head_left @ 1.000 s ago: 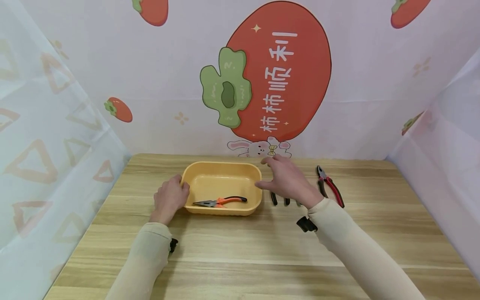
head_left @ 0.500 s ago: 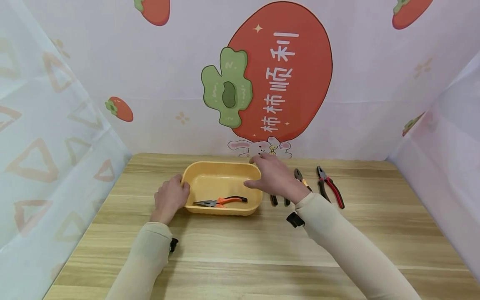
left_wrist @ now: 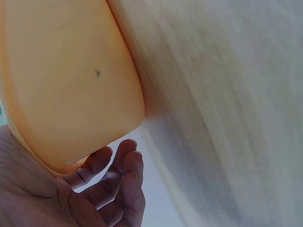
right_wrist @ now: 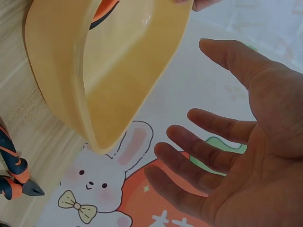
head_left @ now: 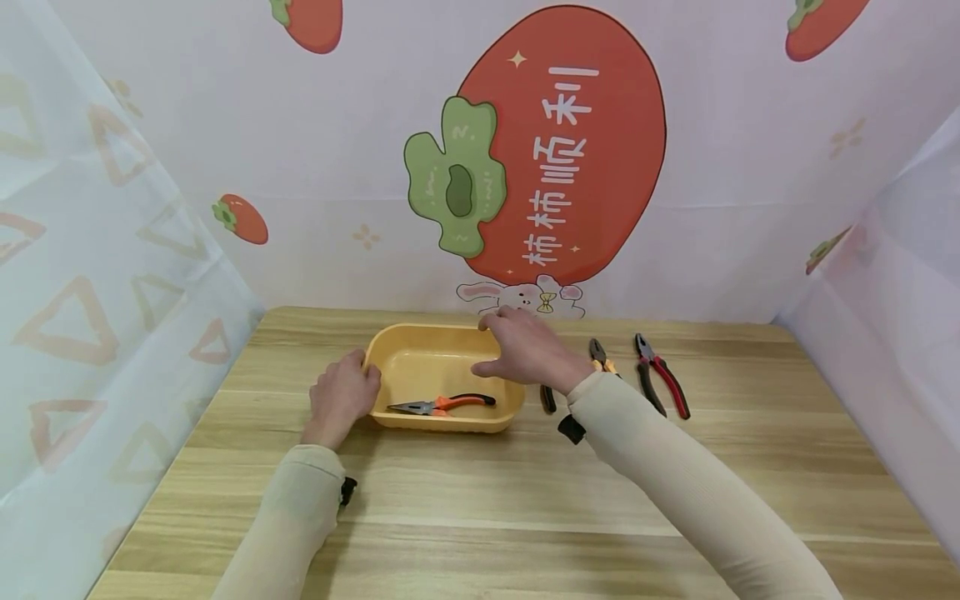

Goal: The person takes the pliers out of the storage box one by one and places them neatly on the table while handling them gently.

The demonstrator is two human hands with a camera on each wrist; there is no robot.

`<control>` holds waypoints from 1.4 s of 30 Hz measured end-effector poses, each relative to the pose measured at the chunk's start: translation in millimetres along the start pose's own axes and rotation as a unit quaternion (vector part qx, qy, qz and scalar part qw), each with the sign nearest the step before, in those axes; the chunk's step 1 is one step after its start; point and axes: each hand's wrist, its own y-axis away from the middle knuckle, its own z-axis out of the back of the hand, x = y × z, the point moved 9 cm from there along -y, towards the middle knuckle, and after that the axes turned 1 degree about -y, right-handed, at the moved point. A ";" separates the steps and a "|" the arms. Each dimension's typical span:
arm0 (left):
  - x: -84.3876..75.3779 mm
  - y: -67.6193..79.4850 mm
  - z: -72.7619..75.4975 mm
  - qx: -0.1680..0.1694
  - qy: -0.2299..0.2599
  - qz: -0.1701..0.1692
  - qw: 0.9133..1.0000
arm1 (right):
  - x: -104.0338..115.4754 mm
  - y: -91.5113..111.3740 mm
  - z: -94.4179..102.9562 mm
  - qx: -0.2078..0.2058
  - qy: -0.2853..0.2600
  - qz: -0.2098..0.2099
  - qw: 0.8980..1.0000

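Observation:
A yellow plastic basin (head_left: 442,423) stands on the wooden table, with orange-and-black needle-nose pliers (head_left: 453,402) lying inside along its near wall. My left hand (head_left: 339,396) grips the basin's left end; the left wrist view has the thumb side at the rim and curled fingers (left_wrist: 106,182) beneath it. Over the basin's right end hovers my right hand (head_left: 521,350), its fingers spread and holding nothing. From the right wrist view, that right hand (right_wrist: 236,142) is apart from the basin's rim, palm facing it.
Right of the basin lie combination pliers with yellow-orange handles (head_left: 597,353) and red-and-black pliers (head_left: 662,375). Small orange-and-dark pliers (right_wrist: 20,171) show in the right wrist view, mostly hidden by the right arm in the head view. A printed cloth backdrop (head_left: 337,167) rises behind.
My right hand has moved left, from beside the basin's right end to above it, uncovering the yellow-orange pliers. The left hand keeps its grip and the basin stays in place.

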 end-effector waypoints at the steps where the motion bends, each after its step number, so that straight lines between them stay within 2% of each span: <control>1: 0.0 0.1 0.0 -0.001 0.000 -0.001 1.000 | 0.8 -1.7 -1.7 0.003 0.004 0.002 1.000; 14: -1.6 -1.0 1.2 -0.003 0.002 -0.005 1.000 | 10.8 -17.3 -28.3 0.036 0.037 0.026 0.998; 20: -1.3 -2.0 -0.3 0.003 -0.002 -0.003 1.000 | 18.4 -20.1 -38.7 0.061 0.051 0.037 0.996; 28: -1.3 -1.3 0.6 0.001 -0.003 -0.002 1.000 | 27.4 -28.1 -49.8 0.074 0.089 0.066 0.991; 42: 0.6 -1.0 -0.5 -0.002 -0.001 -0.002 1.000 | 32.5 -34.5 -73.2 0.124 0.094 0.067 0.985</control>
